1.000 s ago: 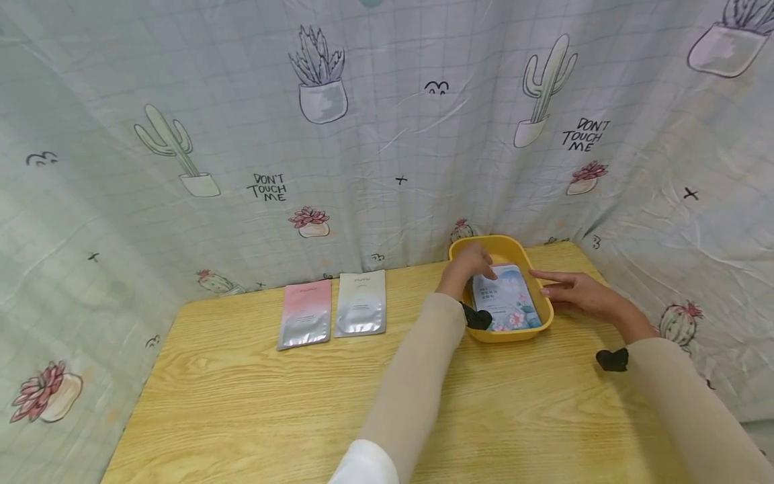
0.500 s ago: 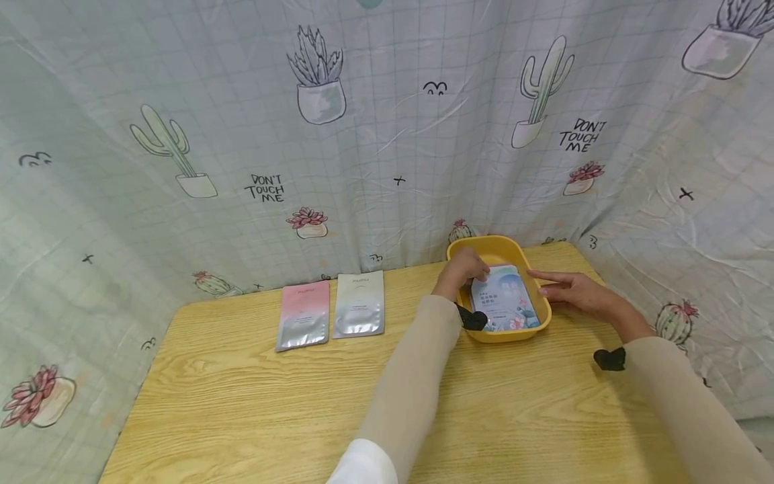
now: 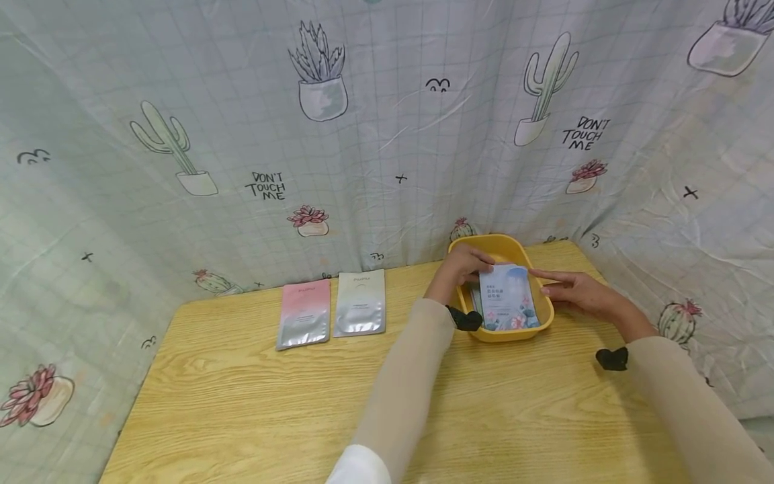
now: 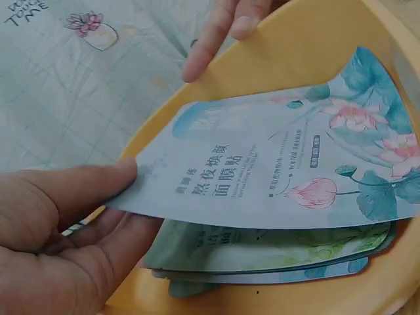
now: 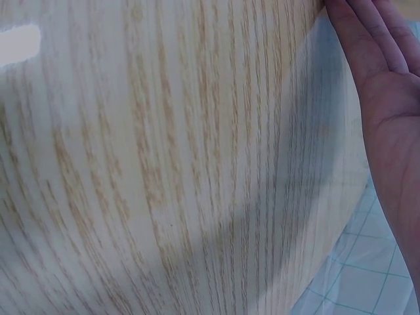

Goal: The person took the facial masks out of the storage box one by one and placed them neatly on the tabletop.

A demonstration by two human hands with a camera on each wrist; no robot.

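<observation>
In the head view, my left hand (image 3: 461, 267) is inside the yellow plastic basket (image 3: 510, 336) and pinches the near-left corner of a pale blue face mask packet (image 3: 510, 296) printed with lotus flowers. The left wrist view shows the thumb on top of this lotus packet (image 4: 262, 164) and the fingers beneath, with that end raised. Below it lie a green packet (image 4: 275, 248) and at least one more. My right hand (image 3: 585, 296) has straight fingers against the basket's right side; in the right wrist view the fingertips of this hand (image 5: 387, 85) are cut off.
A pink-and-silver packet (image 3: 305, 313) and a cream-and-silver packet (image 3: 360, 304) lie side by side on the wooden table (image 3: 254, 410), left of the basket. A curtain (image 3: 387, 134) printed with cacti hangs along the back and sides of the table.
My left hand has taken hold of the lotus packet's edge and shifted it slightly right, uncovering a green packet at its left. The right hand stays at the basket's side.
</observation>
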